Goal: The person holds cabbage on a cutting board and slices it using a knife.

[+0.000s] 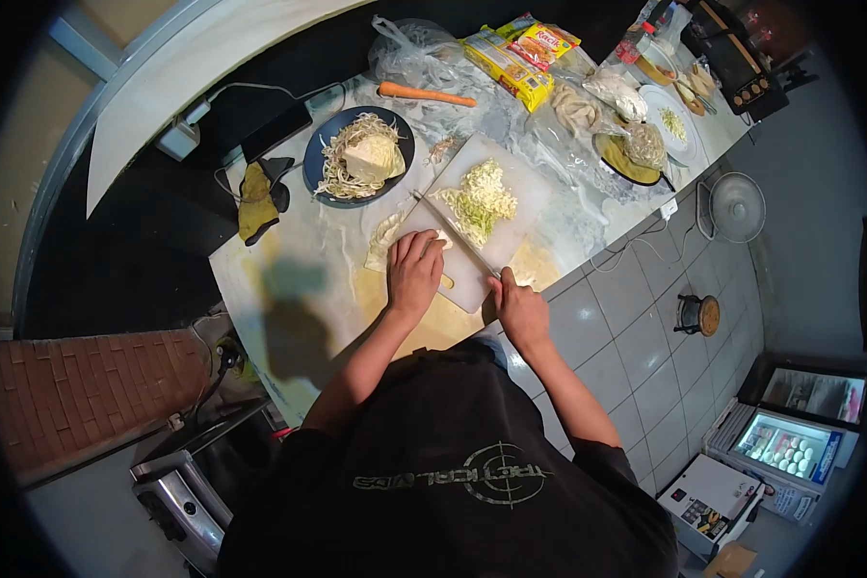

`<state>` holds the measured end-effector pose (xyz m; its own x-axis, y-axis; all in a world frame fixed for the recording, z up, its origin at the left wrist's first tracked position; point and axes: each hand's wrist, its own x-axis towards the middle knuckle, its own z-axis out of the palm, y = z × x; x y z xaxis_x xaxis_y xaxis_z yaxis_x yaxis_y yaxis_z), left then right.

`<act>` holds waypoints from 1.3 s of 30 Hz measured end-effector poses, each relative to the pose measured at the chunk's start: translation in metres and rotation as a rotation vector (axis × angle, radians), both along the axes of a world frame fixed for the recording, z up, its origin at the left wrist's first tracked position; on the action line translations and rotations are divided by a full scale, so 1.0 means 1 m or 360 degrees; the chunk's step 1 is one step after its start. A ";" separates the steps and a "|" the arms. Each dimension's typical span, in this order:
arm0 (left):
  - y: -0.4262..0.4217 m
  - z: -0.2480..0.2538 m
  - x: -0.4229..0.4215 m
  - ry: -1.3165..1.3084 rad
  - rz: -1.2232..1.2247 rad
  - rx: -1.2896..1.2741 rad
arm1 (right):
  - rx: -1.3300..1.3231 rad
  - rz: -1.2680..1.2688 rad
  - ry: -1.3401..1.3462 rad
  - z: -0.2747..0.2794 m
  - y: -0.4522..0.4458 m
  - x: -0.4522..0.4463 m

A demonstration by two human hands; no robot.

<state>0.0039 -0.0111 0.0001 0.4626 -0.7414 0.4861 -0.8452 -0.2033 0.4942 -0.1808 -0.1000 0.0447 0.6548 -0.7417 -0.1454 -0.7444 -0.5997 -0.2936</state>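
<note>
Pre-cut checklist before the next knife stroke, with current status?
1. Knife held: ok, right hand grips the long-bladed metal knife by its handle end.
2. Finger clearance: not ok, I'd say; left hand fingertips sit close beside the blade.
3. Fingertips tucked under: cannot tell at this size.
4. Chopped pile clear of the left hand: ok, the shredded pale-green cabbage lies across the blade from it.
5. White plastic cutting board secured against slipping: cannot tell, underside hidden.
6. Orange carrot off the board: ok, beyond it on the counter.
</note>
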 end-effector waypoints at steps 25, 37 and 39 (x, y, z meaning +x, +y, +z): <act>0.001 0.002 -0.001 0.0057 0.0015 -0.0031 | 0.0226 -0.0028 0.0051 0.006 0.006 -0.002; -0.001 0.001 0.000 0.0046 0.0004 -0.0081 | 0.0337 0.0003 -0.0250 0.001 0.009 -0.015; -0.001 0.001 0.000 0.0048 0.0002 -0.0091 | 0.0342 0.0010 -0.0208 0.002 0.009 -0.014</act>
<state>0.0036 -0.0117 0.0013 0.4788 -0.7122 0.5134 -0.8293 -0.1751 0.5306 -0.1952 -0.0907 0.0470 0.6830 -0.6986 -0.2131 -0.6882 -0.5178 -0.5082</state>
